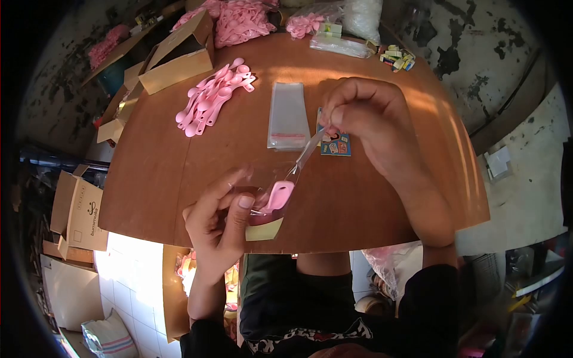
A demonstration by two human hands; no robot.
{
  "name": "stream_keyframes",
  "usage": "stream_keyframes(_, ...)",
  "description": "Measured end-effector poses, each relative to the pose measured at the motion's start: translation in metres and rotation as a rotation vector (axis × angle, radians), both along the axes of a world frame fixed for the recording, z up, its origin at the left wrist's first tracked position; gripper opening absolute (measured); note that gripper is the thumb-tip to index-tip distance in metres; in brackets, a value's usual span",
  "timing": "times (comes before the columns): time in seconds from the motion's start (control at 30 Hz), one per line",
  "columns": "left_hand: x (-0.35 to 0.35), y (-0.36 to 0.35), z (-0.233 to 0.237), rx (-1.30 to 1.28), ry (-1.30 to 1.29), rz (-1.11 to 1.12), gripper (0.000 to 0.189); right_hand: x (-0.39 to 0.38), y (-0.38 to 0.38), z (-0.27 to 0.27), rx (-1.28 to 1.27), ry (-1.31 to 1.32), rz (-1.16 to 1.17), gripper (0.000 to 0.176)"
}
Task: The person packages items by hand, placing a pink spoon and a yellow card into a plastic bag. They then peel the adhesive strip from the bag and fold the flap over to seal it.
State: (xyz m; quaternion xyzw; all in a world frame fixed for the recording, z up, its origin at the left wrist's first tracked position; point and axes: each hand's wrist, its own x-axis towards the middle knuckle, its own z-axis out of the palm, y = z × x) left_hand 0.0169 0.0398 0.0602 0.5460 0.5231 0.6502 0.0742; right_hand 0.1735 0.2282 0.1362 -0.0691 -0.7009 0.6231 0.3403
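Note:
My left hand [224,218] is closed on a clear plastic bag near the table's front edge. Inside the bag show a pink spoon [279,197], its holed handle end up, and a yellowish card [264,230]. My right hand [364,113], raised at the right, pinches a thin strip that stretches down to the bag's top. Behind it lies a blue printed card [335,147], partly hidden by the hand. A stack of clear bags [287,116] lies mid-table. Pink spoons [216,95] are heaped at the left.
An open cardboard box [179,53] stands at the back left of the wooden table [149,179]. Bagged pink pieces [245,21], a packet of plastic sleeves [340,46] and small yellow boxes [397,58] lie along the back. Another carton [83,212] is at the left.

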Motion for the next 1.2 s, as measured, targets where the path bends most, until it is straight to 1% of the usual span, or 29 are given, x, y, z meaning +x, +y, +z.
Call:
stream_keyframes(0.03, 0.0, -0.002, 0.0, 0.003, -0.006, -0.002, 0.028, 0.01, 0.024, 0.007, 0.002, 0.06, 0.126, 0.008)
stream_keyframes(0.1, -0.002, -0.009, 0.0, 0.016, -0.232, 0.05, 0.03, 0.03, 0.079, 0.012, 0.011, 0.209, 0.403, 0.015)
stream_keyframes(0.13, 0.0, -0.008, 0.0, 0.034, -0.29, 0.027, 0.026, 0.04, 0.111, 0.002, 0.021, 0.296, 0.553, 0.019)
stream_keyframes(0.17, 0.0, -0.006, 0.0, 0.039, -0.298, 0.028, 0.026, 0.055, 0.154, -0.016, -0.083, 0.005, 0.259, 0.021)
stream_keyframes(0.2, 0.001, -0.004, 0.0, 0.035, -0.381, -0.016, 0.022, 0.066, 0.183, -0.039, -0.182, -0.284, -0.045, 0.023)
stream_keyframes(0.23, 0.002, -0.003, 0.0, 0.036, -0.462, -0.061, 0.018, 0.072, 0.187, -0.064, -0.176, -0.291, -0.047, 0.023)
stream_keyframes(0.27, 0.004, -0.003, 0.002, 0.017, -0.48, -0.082, 0.014, 0.078, 0.186, -0.088, 0.046, -0.372, -0.36, 0.026)
stream_keyframes(0.3, 0.003, -0.004, -0.001, 0.012, -0.495, -0.097, 0.014, 0.081, 0.181, -0.106, 0.278, -0.437, -0.669, 0.031)
stream_keyframes(0.33, 0.002, 0.0, -0.005, 0.056, -0.435, -0.105, 0.014, 0.082, 0.174, -0.113, 0.52, -0.489, -0.97, 0.035)
stream_keyframes(0.37, 0.003, 0.004, -0.008, 0.092, -0.379, -0.11, 0.014, 0.072, 0.142, -0.099, 0.617, -0.355, -0.819, 0.038)
stream_keyframes(0.4, 0.01, 0.005, -0.002, 0.019, -0.441, -0.116, 0.014, 0.056, 0.094, -0.079, 0.687, -0.227, -0.674, 0.041)
stream_keyframes(0.43, 0.017, 0.011, 0.001, 0.059, -0.471, -0.171, 0.014, 0.05, 0.058, -0.062, 0.591, -0.243, -0.428, 0.041)
stream_keyframes(0.47, 0.024, 0.014, 0.001, 0.036, -0.488, -0.174, 0.013, 0.043, 0.025, -0.046, 0.49, -0.251, -0.188, 0.04)
stream_keyframes(0.5, 0.027, 0.016, 0.0, 0.015, -0.501, -0.179, 0.012, 0.034, -0.005, -0.033, 0.519, -0.216, -0.107, 0.034)
stream_keyframes(0.53, 0.026, 0.018, -0.007, 0.014, -0.395, -0.178, 0.01, 0.026, -0.026, -0.025, 0.552, -0.18, -0.028, 0.028)
stream_keyframes(0.57, 0.029, 0.018, -0.007, 0.009, -0.393, -0.185, 0.01, 0.022, -0.036, -0.024, 0.547, -0.179, -0.035, 0.028)
stream_keyframes(0.63, 0.035, 0.015, -0.004, 0.049, -0.406, -0.248, 0.009, 0.016, -0.049, -0.026, 0.429, -0.241, 0.005, 0.019)
stream_keyframes(0.67, 0.032, 0.009, 0.003, 0.039, -0.193, -0.176, 0.01, 0.012, -0.052, -0.027, 0.424, -0.186, -0.032, 0.013)
stream_keyframes(0.7, 0.029, -0.002, 0.011, 0.037, -0.194, -0.18, 0.01, 0.011, -0.052, -0.027, 0.421, -0.188, -0.035, 0.013)
stream_keyframes(0.77, 0.031, -0.03, 0.021, 0.146, 0.152, 0.075, 0.021, 0.011, -0.051, -0.03, 0.366, -0.148, -0.051, 0.011)
stream_keyframes(0.83, 0.039, -0.053, 0.021, 0.447, -0.175, -0.202, 0.028, 0.013, -0.047, -0.032, 0.389, -0.143, -0.083, 0.011)
stream_keyframes(0.9, 0.057, -0.087, 0.039, 0.483, -0.446, -0.36, 0.023, 0.014, -0.042, -0.032, 0.408, -0.148, -0.105, 0.011)
stream_keyframes(0.93, 0.057, -0.094, 0.049, 0.472, -0.465, -0.354, 0.023, 0.014, -0.04, -0.031, 0.427, -0.168, -0.161, 0.011)
stream_keyframes(0.97, 0.055, -0.102, 0.057, 0.394, -0.514, -0.444, 0.024, 0.014, -0.038, -0.032, 0.447, -0.19, -0.214, 0.011)
stream_keyframes(1.0, 0.051, -0.11, 0.064, 0.316, -0.564, -0.535, 0.026, 0.013, -0.035, -0.035, 0.417, -0.157, -0.222, 0.011)
stream_keyframes(1.07, 0.042, -0.123, 0.075, 0.17, -0.653, -0.718, 0.036, 0.013, -0.033, -0.031, 0.414, -0.17, -0.237, 0.012)
stream_keyframes(1.1, 0.04, -0.13, 0.082, 0.172, -0.663, -0.713, 0.036, 0.012, -0.03, -0.028, 0.426, -0.162, -0.257, 0.012)
stream_keyframes(1.17, 0.036, -0.145, 0.089, 0.03, -0.582, -0.633, 0.014, 0.013, -0.027, -0.022, 0.433, -0.164, -0.231, 0.012)
stream_keyframes(1.2, 0.03, -0.158, 0.078, 0.03, -0.585, -0.631, 0.014, 0.014, -0.029, -0.016, 0.385, -0.147, -0.217, 0.011)
